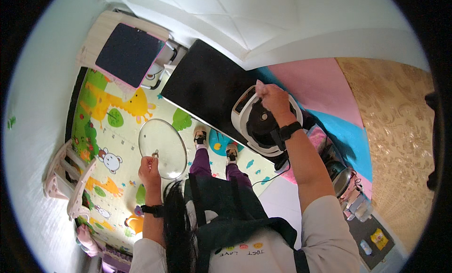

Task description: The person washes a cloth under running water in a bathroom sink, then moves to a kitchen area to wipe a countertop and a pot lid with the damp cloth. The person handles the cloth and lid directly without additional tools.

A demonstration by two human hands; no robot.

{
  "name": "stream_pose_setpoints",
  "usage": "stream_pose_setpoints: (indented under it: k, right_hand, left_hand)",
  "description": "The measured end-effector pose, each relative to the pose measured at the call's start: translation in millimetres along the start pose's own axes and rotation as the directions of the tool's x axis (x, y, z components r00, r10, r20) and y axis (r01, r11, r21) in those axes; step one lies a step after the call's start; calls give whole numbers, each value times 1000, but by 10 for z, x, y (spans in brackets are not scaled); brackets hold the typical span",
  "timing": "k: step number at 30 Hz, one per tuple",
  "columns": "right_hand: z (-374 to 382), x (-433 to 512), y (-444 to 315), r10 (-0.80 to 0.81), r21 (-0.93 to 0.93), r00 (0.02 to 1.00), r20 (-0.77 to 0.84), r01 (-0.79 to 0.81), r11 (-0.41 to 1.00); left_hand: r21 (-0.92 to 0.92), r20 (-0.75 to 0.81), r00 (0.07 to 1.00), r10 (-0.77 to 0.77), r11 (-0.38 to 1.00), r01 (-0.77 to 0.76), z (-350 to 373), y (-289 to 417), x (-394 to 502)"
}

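My left hand (149, 173) grips the small knob of a round glass lid (166, 135) with a metal rim, held in the air over the floor mat. On the right, my right hand (278, 102) clutches a crumpled pink cloth (260, 88) against the rim of a white electric cooker base (241, 121). Inside that base is a dark round plate (256, 128) with a pale disc at its middle. The cooker stands on the right part of a black tabletop (208, 78), and a control panel shows on its side.
A wooden child's desk (95, 36) carries a dark drawing board (130, 55). A cartoon play mat (123, 131) covers the floor. Right of my arm are a metal pot (342, 183) and a cord (272, 177). A pink plastic rack (67, 181) stands at the left wall.
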State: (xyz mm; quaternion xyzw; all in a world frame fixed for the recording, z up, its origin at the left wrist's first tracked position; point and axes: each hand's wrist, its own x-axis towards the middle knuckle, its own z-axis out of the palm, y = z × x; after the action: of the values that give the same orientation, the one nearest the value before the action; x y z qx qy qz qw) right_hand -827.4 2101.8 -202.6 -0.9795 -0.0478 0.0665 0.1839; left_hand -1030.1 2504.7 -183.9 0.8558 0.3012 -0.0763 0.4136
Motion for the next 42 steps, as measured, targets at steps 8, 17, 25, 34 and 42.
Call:
stream_pose_setpoints:
  k: [8,17,25,34,42]
  right_hand:
    - [444,-476,-439,-365,-379,930,50,356,854]
    - [309,-951,-739,-354,-84,932,75,360,929]
    - [371,-737,-611,-348,-263,937,-29,328,907]
    - [323,-983,-732,-248,-59,968,32,250,967]
    - [556,-1842,-716,-150,-286,987,62,162,944]
  left_hand:
    - [-86,6,1000,-7,996,8,75,-77,-89]
    - [-98,-20,1000,3,995,-5,75,-47,-220]
    - [-121,-13,1000,3,993,-4,77,-168,-319]
    - [-193,-13,999,-35,981,32,108,-289,-332]
    - [-181,67,997,-29,983,41,235,-298,-298]
